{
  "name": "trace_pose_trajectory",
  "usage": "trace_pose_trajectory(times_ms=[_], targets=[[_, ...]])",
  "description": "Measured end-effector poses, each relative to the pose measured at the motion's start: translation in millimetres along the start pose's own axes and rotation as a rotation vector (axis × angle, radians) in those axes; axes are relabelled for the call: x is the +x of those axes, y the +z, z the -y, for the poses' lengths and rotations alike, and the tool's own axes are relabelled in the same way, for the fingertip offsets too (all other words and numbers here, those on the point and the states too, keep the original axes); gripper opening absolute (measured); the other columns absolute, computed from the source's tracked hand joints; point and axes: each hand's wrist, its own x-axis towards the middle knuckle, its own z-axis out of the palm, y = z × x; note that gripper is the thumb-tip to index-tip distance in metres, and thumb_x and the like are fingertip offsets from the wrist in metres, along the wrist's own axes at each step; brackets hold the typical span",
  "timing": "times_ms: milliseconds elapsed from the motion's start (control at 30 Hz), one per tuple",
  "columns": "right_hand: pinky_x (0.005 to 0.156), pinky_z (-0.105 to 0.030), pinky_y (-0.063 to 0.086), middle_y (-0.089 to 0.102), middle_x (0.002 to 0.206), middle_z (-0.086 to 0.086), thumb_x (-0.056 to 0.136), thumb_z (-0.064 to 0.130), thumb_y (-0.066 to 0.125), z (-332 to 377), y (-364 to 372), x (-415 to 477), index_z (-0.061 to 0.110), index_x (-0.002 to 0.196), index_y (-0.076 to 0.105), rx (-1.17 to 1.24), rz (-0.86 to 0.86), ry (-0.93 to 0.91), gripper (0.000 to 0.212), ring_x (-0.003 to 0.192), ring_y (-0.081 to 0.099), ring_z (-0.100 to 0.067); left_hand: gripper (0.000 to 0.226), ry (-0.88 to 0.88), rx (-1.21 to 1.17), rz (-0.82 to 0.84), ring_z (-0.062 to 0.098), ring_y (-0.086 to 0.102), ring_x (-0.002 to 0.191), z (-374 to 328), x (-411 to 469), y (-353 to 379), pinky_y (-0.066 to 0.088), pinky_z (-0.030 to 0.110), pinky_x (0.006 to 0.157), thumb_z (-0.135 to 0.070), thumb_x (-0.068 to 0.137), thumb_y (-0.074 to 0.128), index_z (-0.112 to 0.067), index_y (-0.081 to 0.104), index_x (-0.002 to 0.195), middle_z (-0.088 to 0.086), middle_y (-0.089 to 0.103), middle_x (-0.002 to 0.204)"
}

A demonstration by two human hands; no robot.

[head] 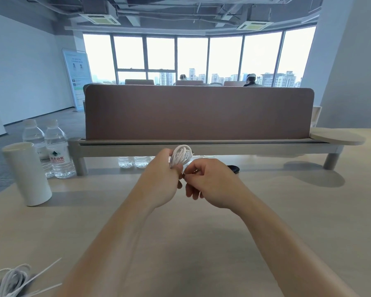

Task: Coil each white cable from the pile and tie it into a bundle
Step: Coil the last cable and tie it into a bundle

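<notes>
White cable coil, held above the tabletop, sits in the left hand, grip curled round its loops; the right hand pinches a strand at its base. Any slackening could let loops spring apart. Pale wood surface; brown partition, windowed office behind.

Left hand grips coiled cable; right hand pinches.

You face bright daylight from the windows, blown out to white. Your desk is evenly lit, with soft shadows under the shelf. Wide-angle distortion bends the edges, and the cable pile at lower left looks blurred.
</notes>
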Motion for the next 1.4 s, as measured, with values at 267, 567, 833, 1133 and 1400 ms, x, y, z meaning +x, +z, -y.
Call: trace_pose_trajectory(times_ms=[267,567,833,1133,1400], targets=[[0.043,-0.02,0.031,0.051,0.048,0.009,0.092,0.013,0.057,-1.1,-0.4,0.3,0.008,0.074,0.065,0.032,-0.047,0.014,0.021,0.041,0.037,-0.005,0.016,-0.06,-0.116,0.061,0.014,0.056,0.059,4.0,1.4,6.9,0.051,0.033,0.062,-0.017,0.101,0.051,-0.018,0.057,0.116,0.0,0.065,0.073],[0.048,-0.024,0.028,0.046,0.045,0.01,0.089,0.011,0.055,-1.9,5.4,-3.2,0.013,0.072,0.068,0.153,-0.074,-0.007,0.021,0.045,0.034,-0.01,0.031,0.005,-0.016,-0.103,0.017,0.057,0.069,17.6,7.3,5.6,0.043,0.032,0.062,-0.016,0.099,0.048,-0.028,0.06,0.125,0.001,0.063,0.083],[0.065,-0.036,0.052,0.075,0.069,0.0,0.096,0.01,0.048,-3.9,2.8,1.1,0.01,0.085,0.068,0.024,0.062,-0.001,0.023,0.058,0.063,-0.011,0.024,-0.067,-0.055,-0.06,0.013,0.061,0.063,15.4,8.1,3.2,0.059,0.034,0.065,-0.016,0.103,0.045,-0.021,0.058,0.123,0.005,0.066,0.086],[0.048,-0.025,0.034,0.056,0.052,0.006,0.09,0.012,0.053,-9.9,11.4,6.3,0.011,0.064,0.061,-0.085,-0.044,0.031,0.027,0.041,0.039,-0.006,0.019,-0.08,-0.083,0.047,0.017,0.059,0.059,15.8,4.4,16.6,0.058,0.031,0.057,-0.017,0.1,0.048,-0.019,0.058,0.117,0.005,0.065,0.08],[0.041,-0.018,0.03,0.051,0.049,0.007,0.086,0.011,0.055,-13.2,12.6,6.6,0.014,0.071,0.071,0.044,-0.087,0.063,0.023,0.039,0.036,-0.006,0.02,-0.089,-0.085,-0.02,0.013,0.058,0.055,20.0,2.9,23.5,0.052,0.026,0.051,-0.017,0.1,0.049,-0.016,0.062,0.116,0.008,0.067,0.083]])
